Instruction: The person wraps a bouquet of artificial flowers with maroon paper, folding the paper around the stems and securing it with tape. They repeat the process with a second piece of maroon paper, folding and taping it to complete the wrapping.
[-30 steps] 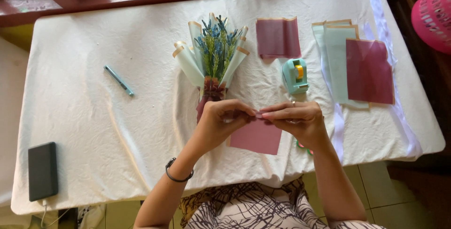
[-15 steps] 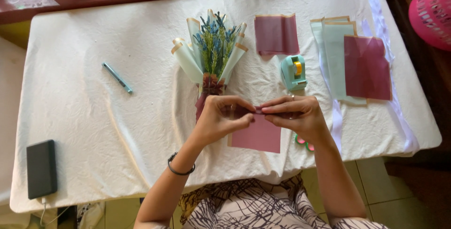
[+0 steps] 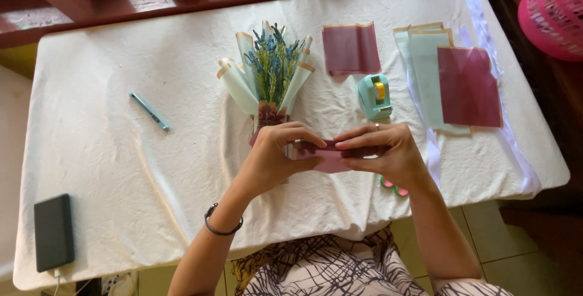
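both hands (image 3: 331,153) lifted, maroon paper sheet (image 3: 325,157) now seemingly folded narrow

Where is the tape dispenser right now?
The teal tape dispenser stands on the white tablecloth, right of the bouquet, just beyond the right hand.

Person at table, bare arms, patterned clothes

Both arms bare to past the elbow, no sleeves in view. Left hand (image 3: 274,155): thin dark bracelet (image 3: 222,226) round the wrist. Right hand (image 3: 384,153): small ring (image 3: 376,126) on one finger. Lap: fabric (image 3: 340,268) w/ dark brown & white criss-cross streaks, loose folds. Nothing else worn that shows.
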